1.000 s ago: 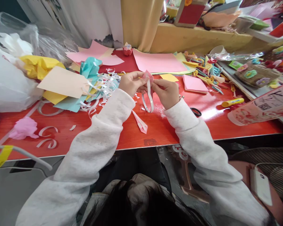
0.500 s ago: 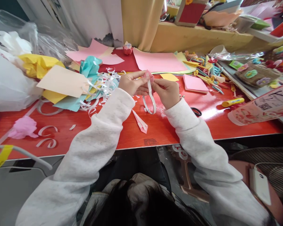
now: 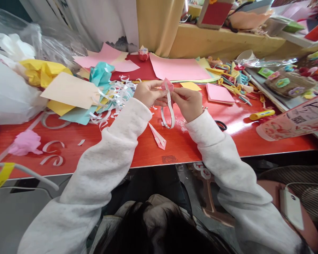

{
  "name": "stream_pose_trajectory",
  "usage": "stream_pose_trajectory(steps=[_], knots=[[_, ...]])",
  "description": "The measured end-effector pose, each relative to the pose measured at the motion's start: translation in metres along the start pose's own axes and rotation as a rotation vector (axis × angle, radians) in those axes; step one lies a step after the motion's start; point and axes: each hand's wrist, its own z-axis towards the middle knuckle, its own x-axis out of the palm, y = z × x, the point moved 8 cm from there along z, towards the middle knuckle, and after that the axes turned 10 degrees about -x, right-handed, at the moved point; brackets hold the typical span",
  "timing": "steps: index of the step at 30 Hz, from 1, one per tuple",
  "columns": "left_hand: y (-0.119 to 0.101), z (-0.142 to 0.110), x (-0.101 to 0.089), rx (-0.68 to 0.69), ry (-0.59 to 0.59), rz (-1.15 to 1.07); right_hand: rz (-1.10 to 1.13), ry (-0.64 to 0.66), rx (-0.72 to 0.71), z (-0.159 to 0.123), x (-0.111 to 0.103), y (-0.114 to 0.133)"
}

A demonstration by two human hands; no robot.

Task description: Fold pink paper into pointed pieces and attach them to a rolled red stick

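My left hand [image 3: 149, 94] is closed, its thumb and fingers pinching a small pink folded paper [image 3: 167, 84] above the table. From the right, my right hand [image 3: 188, 102] is also closed, with its fingertips pinched at the same spot. A narrow white strip [image 3: 171, 113] runs down from there and loops below the hands. Which fingers grip the strip is hard to see. Below the hands, a second pink folded paper [image 3: 159, 138], long and pointed with a pale middle, lies on the red table [image 3: 145, 157].
Curled white paper scraps [image 3: 119, 93] and coloured sheets [image 3: 71, 91] lie at left near a white plastic bag [image 3: 12, 91]. Right of my hands are a pink paper stack [image 3: 219, 93], a black scissor handle [image 3: 221, 125], a yellow tube [image 3: 262, 114] and a printed cup [image 3: 294, 118].
The pink paper's tip shows more clearly above my fingers, which have shifted slightly. The white strip's loop hangs a touch differently. Both hands stay in nearly the same place.
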Motion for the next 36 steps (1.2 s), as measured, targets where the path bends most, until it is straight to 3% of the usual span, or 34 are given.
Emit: stream_pose_trajectory(steps=[5,13,21,31,36], knots=[[0.003,0.002,-0.001,-0.080,-0.037,-0.018,-0.019,0.013,-0.019,-0.001,0.000,0.001],[0.004,-0.001,-0.003,-0.095,-0.016,-0.025,-0.051,0.011,-0.064,-0.001,0.000,0.004],[-0.004,-0.017,-0.003,-0.118,-0.112,0.005,-0.066,-0.003,-0.088,-0.001,0.000,0.006],[0.001,-0.008,-0.006,-0.144,-0.102,0.032,0.011,-0.013,-0.045,-0.001,0.001,0.000],[0.000,-0.013,-0.005,-0.129,-0.156,0.047,0.069,-0.010,0.008,-0.001,0.000,0.001]])
